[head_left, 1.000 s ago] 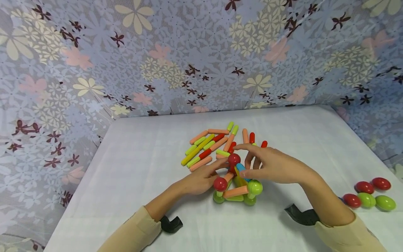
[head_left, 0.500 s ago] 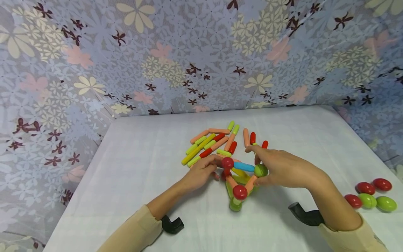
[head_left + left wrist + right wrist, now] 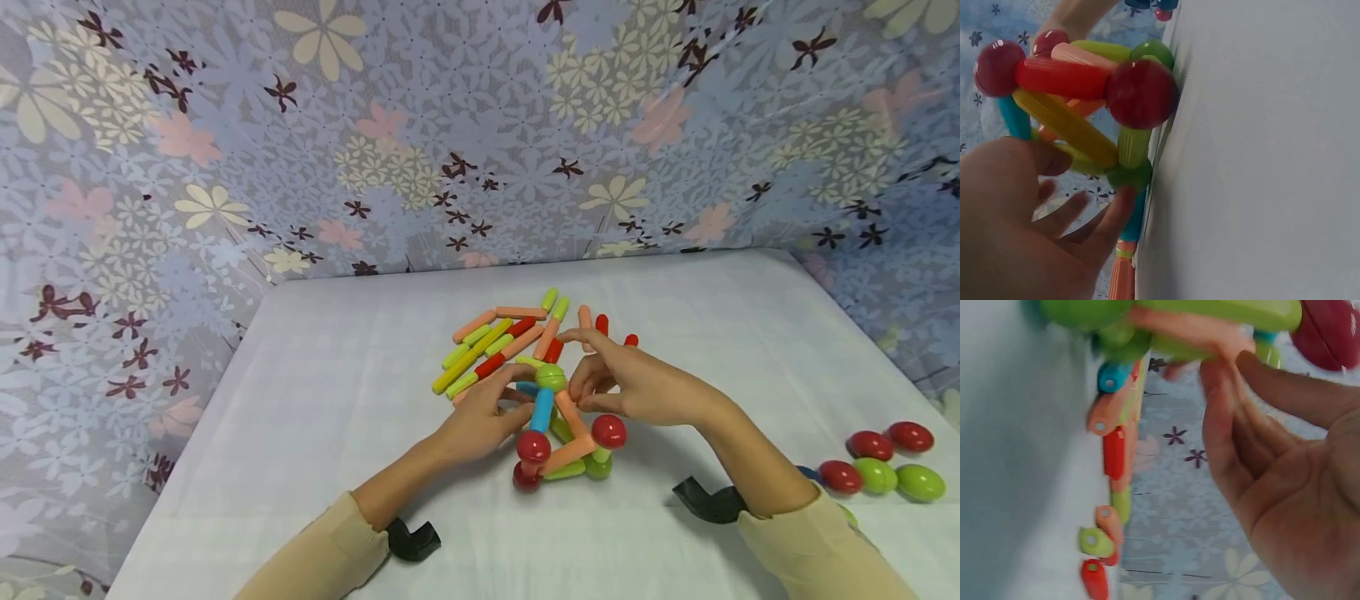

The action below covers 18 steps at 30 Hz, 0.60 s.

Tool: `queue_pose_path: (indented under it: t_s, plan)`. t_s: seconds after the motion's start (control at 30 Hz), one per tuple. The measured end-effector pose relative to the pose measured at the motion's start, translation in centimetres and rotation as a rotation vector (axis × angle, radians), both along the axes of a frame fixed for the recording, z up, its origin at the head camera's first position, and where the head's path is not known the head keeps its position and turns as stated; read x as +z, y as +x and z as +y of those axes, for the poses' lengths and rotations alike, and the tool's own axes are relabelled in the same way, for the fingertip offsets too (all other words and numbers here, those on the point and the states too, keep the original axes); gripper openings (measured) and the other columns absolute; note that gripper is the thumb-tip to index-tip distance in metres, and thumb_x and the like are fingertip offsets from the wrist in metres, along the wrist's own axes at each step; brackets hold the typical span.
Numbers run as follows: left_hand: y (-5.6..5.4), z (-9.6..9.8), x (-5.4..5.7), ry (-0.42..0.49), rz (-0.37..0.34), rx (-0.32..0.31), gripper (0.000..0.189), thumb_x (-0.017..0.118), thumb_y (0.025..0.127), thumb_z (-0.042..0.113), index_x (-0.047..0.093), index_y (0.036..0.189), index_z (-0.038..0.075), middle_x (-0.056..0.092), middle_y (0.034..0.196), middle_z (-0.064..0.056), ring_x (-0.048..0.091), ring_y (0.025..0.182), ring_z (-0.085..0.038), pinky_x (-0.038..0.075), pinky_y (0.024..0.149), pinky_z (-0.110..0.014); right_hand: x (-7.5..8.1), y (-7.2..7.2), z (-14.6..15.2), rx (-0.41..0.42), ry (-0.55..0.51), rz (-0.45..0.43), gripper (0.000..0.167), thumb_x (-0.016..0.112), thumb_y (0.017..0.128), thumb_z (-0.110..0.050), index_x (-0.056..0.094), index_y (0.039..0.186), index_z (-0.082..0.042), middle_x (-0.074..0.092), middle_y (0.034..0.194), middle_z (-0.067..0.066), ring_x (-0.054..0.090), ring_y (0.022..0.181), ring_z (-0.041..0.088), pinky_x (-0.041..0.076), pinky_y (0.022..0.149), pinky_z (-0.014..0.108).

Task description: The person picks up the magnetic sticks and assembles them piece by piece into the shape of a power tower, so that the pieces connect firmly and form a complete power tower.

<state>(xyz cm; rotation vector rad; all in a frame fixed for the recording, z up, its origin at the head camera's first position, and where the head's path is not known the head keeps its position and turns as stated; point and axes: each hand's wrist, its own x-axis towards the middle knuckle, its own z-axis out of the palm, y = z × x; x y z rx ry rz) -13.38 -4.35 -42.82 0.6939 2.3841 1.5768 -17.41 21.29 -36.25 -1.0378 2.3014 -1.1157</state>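
Note:
A toy structure of magnetic sticks and balls stands on the table between both hands. A green ball (image 3: 551, 377) tops its far corner; red balls (image 3: 534, 447) top the nearer ones. A blue stick (image 3: 541, 412) links the green ball to the front left red one. My left hand (image 3: 483, 412) holds the far left corner; in the left wrist view its index fingertip (image 3: 1125, 190) touches a lower green ball (image 3: 1130, 175). From the right, my right hand (image 3: 641, 383) pinches at an orange stick (image 3: 572, 414), with thumb and index finger meeting it in the blurred right wrist view.
Behind the structure lie several loose sticks (image 3: 472, 357) in yellow, green, red and orange. Several red and green balls (image 3: 842, 477) sit at the right, beside the right forearm. Black straps (image 3: 411, 540) hang by both wrists. Floral cloth (image 3: 450, 133) rises behind the table's far edge.
The structure has turned counterclockwise as seen from above. Its green top ball has gone from the right to the back, and a red one to the right. My right hand has shifted left.

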Motion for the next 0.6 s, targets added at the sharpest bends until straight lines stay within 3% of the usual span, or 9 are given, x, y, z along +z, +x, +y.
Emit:
queue_pose_path:
  t_s: [0.1, 0.2, 0.27, 0.4, 0.5, 0.6]
  plan:
    - [0.0, 0.0, 0.3, -0.036, 0.090, 0.011, 0.060, 0.051, 0.096, 0.012, 0.033, 0.144, 0.042, 0.043, 0.141, 0.013, 0.052, 0.119, -0.011, 0.050, 0.086, -0.032, -1.0, -1.0, 0.2, -0.082, 0.009, 0.090, 0.071, 0.068, 0.089, -0.003, 0.029, 0.146, -0.019, 0.066, 0.101, 0.003, 0.064, 0.089, 0.018, 0.052, 0.080, 0.034]
    - [0.0, 0.0, 0.5, -0.018, 0.127, -0.023, 0.069, 0.046, 0.093, 0.000, 0.032, 0.145, 0.044, 0.042, 0.142, 0.014, 0.055, 0.115, -0.011, 0.049, 0.087, -0.032, -2.4, -2.0, 1.0, -0.253, 0.172, 0.299, 0.051, 0.065, 0.091, -0.007, 0.046, 0.138, -0.012, 0.061, 0.109, 0.009, 0.059, 0.086, 0.019, 0.051, 0.072, 0.036]
    - [0.2, 0.0, 0.6, 0.005, 0.125, -0.047, 0.070, 0.043, 0.092, -0.005, 0.036, 0.145, 0.042, 0.045, 0.139, 0.014, 0.058, 0.107, -0.010, 0.050, 0.084, -0.032, -3.3, -2.6, 1.6, -0.315, 0.307, 0.384, 0.041, 0.065, 0.091, -0.010, 0.057, 0.131, -0.008, 0.057, 0.111, 0.014, 0.057, 0.088, 0.024, 0.050, 0.072, 0.040]
    - [0.2, -0.1, 0.6, 0.019, 0.119, -0.039, 0.062, 0.042, 0.096, 0.000, 0.039, 0.143, 0.040, 0.051, 0.132, 0.014, 0.060, 0.099, -0.009, 0.052, 0.079, -0.029, -4.6, -3.2, 2.3, -0.297, 0.446, 0.395, 0.026, 0.069, 0.089, -0.015, 0.070, 0.113, -0.007, 0.059, 0.103, 0.013, 0.057, 0.089, 0.029, 0.050, 0.077, 0.046]
    - [0.1, -0.1, 0.6, 0.044, 0.103, -0.043, 0.050, 0.040, 0.101, 0.011, 0.041, 0.143, 0.039, 0.052, 0.131, 0.014, 0.061, 0.098, -0.009, 0.053, 0.081, -0.032, -4.7, -3.5, 2.6, -0.277, 0.464, 0.381, 0.014, 0.072, 0.085, -0.013, 0.072, 0.099, -0.011, 0.060, 0.090, 0.004, 0.056, 0.078, 0.022, 0.049, 0.069, 0.041]
    - [0.1, -0.1, 0.6, 0.081, 0.075, -0.062, 0.042, 0.037, 0.104, 0.024, 0.041, 0.143, 0.037, 0.051, 0.133, 0.013, 0.062, 0.098, -0.009, 0.053, 0.082, -0.035, -4.4, -3.7, 2.9, -0.269, 0.458, 0.351, 0.018, 0.074, 0.083, -0.010, 0.068, 0.099, -0.015, 0.058, 0.080, -0.002, 0.051, 0.069, 0.017, 0.045, 0.061, 0.035]
